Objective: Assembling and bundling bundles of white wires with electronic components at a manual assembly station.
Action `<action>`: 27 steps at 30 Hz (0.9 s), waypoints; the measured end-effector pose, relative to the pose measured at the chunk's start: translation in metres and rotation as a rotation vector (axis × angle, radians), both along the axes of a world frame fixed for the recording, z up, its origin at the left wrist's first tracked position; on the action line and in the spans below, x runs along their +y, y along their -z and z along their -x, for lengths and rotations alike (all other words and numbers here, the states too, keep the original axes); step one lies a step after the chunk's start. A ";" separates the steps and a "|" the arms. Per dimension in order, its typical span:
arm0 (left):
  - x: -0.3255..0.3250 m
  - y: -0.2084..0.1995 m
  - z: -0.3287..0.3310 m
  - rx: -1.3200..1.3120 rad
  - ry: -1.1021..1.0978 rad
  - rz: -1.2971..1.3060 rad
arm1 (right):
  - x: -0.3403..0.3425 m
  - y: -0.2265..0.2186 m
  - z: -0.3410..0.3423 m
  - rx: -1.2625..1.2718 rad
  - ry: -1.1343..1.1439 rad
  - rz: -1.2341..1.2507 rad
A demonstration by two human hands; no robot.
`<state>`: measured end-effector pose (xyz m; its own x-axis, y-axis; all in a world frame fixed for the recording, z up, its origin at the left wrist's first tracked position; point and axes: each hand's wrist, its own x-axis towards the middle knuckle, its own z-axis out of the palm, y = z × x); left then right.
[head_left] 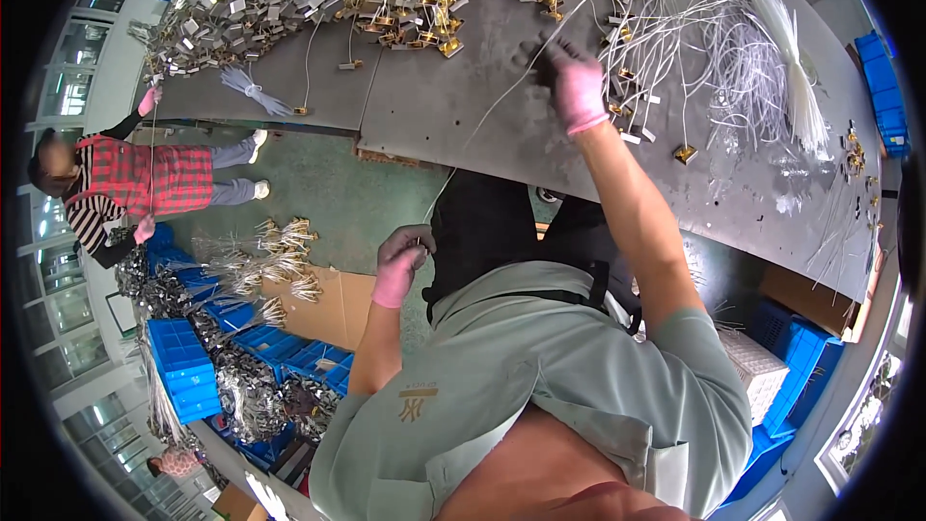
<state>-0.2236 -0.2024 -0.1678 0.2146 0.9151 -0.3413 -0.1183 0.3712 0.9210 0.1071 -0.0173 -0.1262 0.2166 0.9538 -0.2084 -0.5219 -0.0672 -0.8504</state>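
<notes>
One left hand [397, 265] held low, one right hand [569, 82] over the grey table [424, 101]

Nearest, we see a pale green shirt [473, 357] and dark trousers [482, 222]. Beside the trousers, the left hand, in a pink glove with dark fingers, is bent inward; we cannot tell whether it pinches anything. The right hand, gloved alike, reaches above the tabletop, its fingers blurred. A thin pale wire [579, 5] slants past them toward the table's near edge; we cannot tell whether they grip it.

Just right of that hand, we find wires with brass-coloured ends [685, 153], then a thick white strand bundle [786, 68]. A small tied bundle [253, 91] lies left, before a heap of silver-tipped wires [231, 14].

Below the table's left side, we make out blue crates [183, 367] and a cardboard sheet [338, 304]. Farther off, a person in a red checked apron [178, 174] stands near tall windows [72, 77].
</notes>
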 end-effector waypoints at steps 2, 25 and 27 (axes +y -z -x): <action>-0.006 0.006 0.004 0.058 0.014 0.053 | 0.004 -0.018 -0.015 -0.047 0.085 -0.088; 0.044 0.002 -0.065 0.027 -0.050 -0.057 | -0.058 0.046 0.054 -0.484 -0.645 0.162; 0.046 -0.005 -0.066 0.108 -0.054 -0.093 | -0.055 0.017 0.038 -0.381 -0.428 0.099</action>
<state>-0.1579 -0.1567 -0.1632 0.1305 0.9532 -0.2726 -0.0345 0.2791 0.9596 0.0689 -0.0721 -0.1432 -0.1065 0.9528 -0.2842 -0.0893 -0.2939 -0.9517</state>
